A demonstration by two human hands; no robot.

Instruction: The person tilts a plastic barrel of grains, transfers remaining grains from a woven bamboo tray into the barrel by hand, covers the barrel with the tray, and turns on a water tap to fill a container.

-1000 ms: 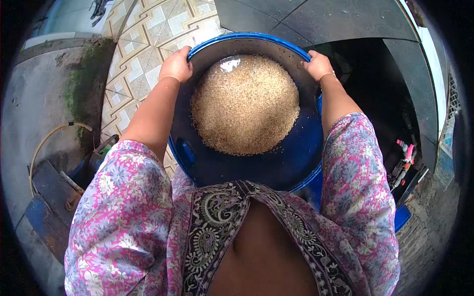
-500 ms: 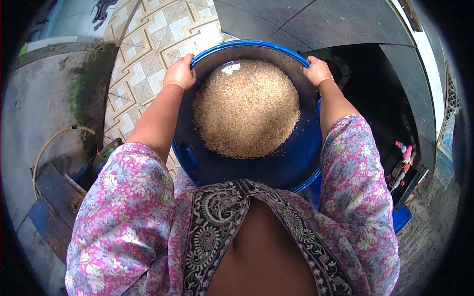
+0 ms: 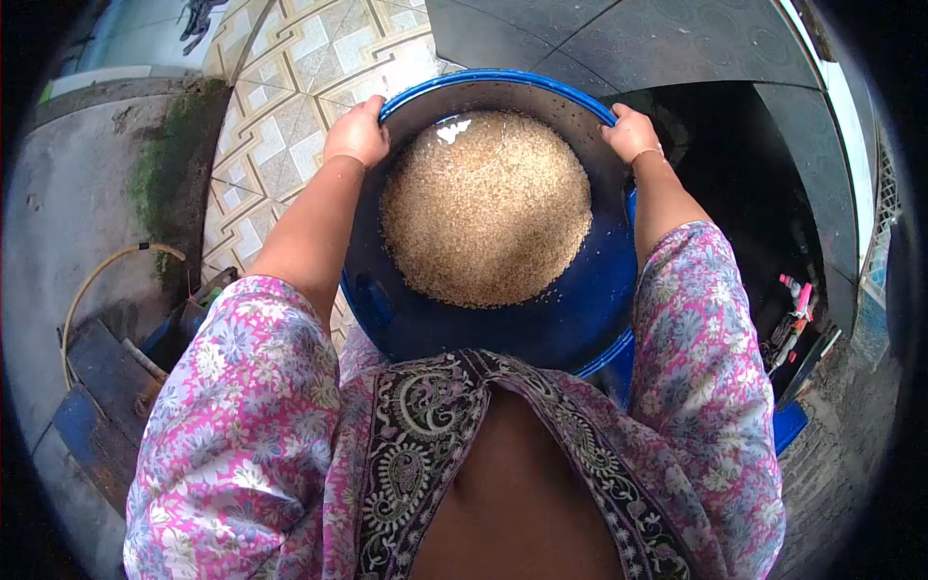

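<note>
I look straight down into a big blue plastic barrel (image 3: pixel 541 329) held against my body. It holds wet tan grain (image 3: pixel 485 205) under a shallow layer of water, with a bright glint at the far side. My left hand (image 3: pixel 357 132) grips the far left of the rim. My right hand (image 3: pixel 630 131) grips the far right of the rim. Both arms reach out of pink flowered sleeves.
Patterned floor tiles (image 3: pixel 290 87) lie beyond the barrel on the left, next to mossy concrete (image 3: pixel 87 193) with a hose loop (image 3: pixel 92 280). Blue boards (image 3: pixel 97 406) sit at lower left. Dark slabs (image 3: pixel 657 48) and a shadowed pit with pink-handled tools (image 3: pixel 797 309) are on the right.
The barrel and both hands shifted slightly between frames, dipping then rising again, and the grain and water sloshed a little. Both grips stayed on the rim.
</note>
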